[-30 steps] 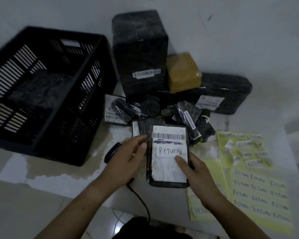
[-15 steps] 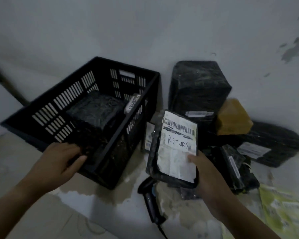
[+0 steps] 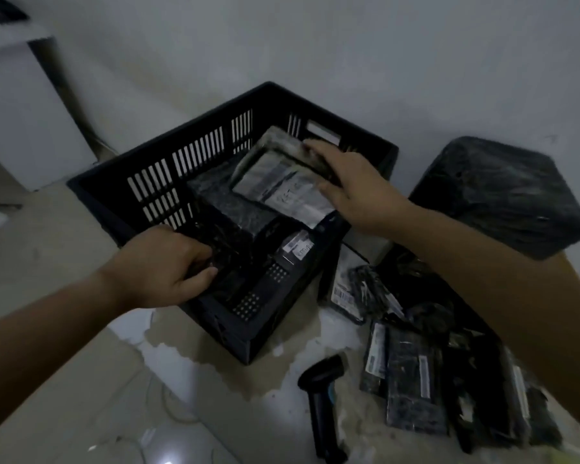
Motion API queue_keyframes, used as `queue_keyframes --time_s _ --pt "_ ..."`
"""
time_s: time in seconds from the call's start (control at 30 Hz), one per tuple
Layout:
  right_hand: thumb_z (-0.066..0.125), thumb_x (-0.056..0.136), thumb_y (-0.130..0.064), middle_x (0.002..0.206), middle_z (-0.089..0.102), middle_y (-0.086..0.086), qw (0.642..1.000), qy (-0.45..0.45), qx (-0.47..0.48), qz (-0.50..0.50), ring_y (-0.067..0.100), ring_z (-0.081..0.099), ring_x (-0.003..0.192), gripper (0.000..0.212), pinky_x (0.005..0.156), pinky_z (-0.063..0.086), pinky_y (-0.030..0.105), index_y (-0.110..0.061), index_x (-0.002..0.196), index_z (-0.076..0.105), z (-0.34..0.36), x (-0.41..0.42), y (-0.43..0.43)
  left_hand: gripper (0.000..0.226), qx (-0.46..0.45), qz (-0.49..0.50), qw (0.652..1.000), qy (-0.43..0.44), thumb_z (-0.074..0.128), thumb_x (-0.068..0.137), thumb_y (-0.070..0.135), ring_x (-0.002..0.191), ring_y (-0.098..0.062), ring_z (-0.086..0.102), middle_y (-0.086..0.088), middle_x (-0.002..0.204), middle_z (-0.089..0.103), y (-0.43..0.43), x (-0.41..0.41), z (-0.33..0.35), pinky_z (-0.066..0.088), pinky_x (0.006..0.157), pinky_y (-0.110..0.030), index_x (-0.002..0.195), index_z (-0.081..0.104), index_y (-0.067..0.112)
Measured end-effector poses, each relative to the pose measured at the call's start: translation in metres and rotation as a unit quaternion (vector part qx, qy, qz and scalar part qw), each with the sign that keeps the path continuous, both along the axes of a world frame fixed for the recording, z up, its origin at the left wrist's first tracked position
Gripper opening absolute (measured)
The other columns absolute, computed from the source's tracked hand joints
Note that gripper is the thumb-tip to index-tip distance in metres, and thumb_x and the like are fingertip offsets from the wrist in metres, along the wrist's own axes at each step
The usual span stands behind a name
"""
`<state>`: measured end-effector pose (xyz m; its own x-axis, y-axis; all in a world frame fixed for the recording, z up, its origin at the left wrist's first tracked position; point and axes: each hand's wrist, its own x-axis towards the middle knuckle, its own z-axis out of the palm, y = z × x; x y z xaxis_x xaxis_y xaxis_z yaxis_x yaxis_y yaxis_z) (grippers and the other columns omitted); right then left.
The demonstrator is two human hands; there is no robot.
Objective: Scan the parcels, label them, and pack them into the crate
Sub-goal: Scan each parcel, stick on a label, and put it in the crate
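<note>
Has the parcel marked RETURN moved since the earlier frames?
Yes. The parcel went left from over the scanner into the crate, right hand holding it.

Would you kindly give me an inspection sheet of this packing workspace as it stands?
Surface: table, top worn and patchy.
Job's things: crate holds black parcels, with the labelled parcel over them; scanner lies on the table in front of the crate.
Clutter: loose parcels heaped right of the crate; big parcel behind them.
Grippers: left hand grips the crate's near rim; right hand holds the labelled parcel inside the crate.
Cables: nothing seen.
Surroundings: pale wall behind; glossy floor below.
</note>
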<state>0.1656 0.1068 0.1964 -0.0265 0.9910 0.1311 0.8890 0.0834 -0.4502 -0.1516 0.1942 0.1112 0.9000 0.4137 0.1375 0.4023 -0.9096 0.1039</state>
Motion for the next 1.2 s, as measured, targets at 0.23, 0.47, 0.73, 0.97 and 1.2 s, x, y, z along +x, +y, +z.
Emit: queue_keyframes --time_s 0.23,0.47,0.73,0.97,1.2 --pt "0.047 0.097 -0.002 0.142 0.041 0.004 0.939 -0.174 -0.278 0.105 0.031 0.05 0.112 0.067 0.091 0.048 0.053 -0.048 0.143 0.032 -0.046 -0.014 0.072 0.038 0.004 0.003 0.999 -0.047 0.041 0.092 0.046 0.044 -0.015 0.032 0.006 0.053 0.037 -0.001 0.003 -0.008 0.033 0.06 -0.031 0.063 0.036 0.023" --pt "0.045 0.089 0.009 0.148 0.043 0.002 0.873 -0.253 -0.364 0.203 0.027 0.049 0.124 0.068 0.099 0.046 0.039 -0.033 0.142 0.047 -0.086 -0.058 0.102 0.034 -0.005 0.0 0.997 -0.08 0.044 0.089 0.044 0.045 -0.017 0.028 0.007 0.054 0.033 -0.001 0.002 -0.01 0.033 0.06 -0.033 0.063 0.035 0.023" --pt "0.053 0.089 0.004 0.135 0.055 0.008 0.84 -0.284 -0.387 0.254 0.026 0.058 0.111 0.055 0.093 0.051 0.036 -0.016 0.14 0.05 -0.144 -0.096 0.111 0.029 -0.013 0.012 0.996 -0.083 0.045 0.086 0.044 0.049 -0.016 0.027 0.008 0.058 0.038 -0.001 0.001 -0.013 0.024 0.063 -0.031 0.066 0.042 0.023" --pt "0.051 0.094 -0.002 0.096 0.056 0.004 0.866 -0.35 -0.252 0.251 0.024 0.06 0.088 0.018 0.062 0.041 0.029 -0.011 0.106 0.059 -0.154 -0.107 0.118 0.03 -0.019 0.017 0.996 -0.088 0.046 0.082 0.044 0.047 -0.017 0.03 0.008 0.057 0.036 -0.002 0.001 -0.012 0.024 0.063 -0.03 0.064 0.039 0.021" --pt "0.049 0.098 -0.01 0.132 0.058 0.008 0.817 -0.337 -0.373 0.281 0.026 0.057 0.114 0.034 0.095 0.05 0.036 -0.01 0.13 0.06 -0.166 -0.102 0.11 0.027 -0.02 0.013 0.997 -0.076 0.046 0.08 0.044 0.046 -0.019 0.034 0.006 0.056 0.039 -0.002 0.001 -0.012 0.019 0.065 -0.03 0.066 0.035 0.023"
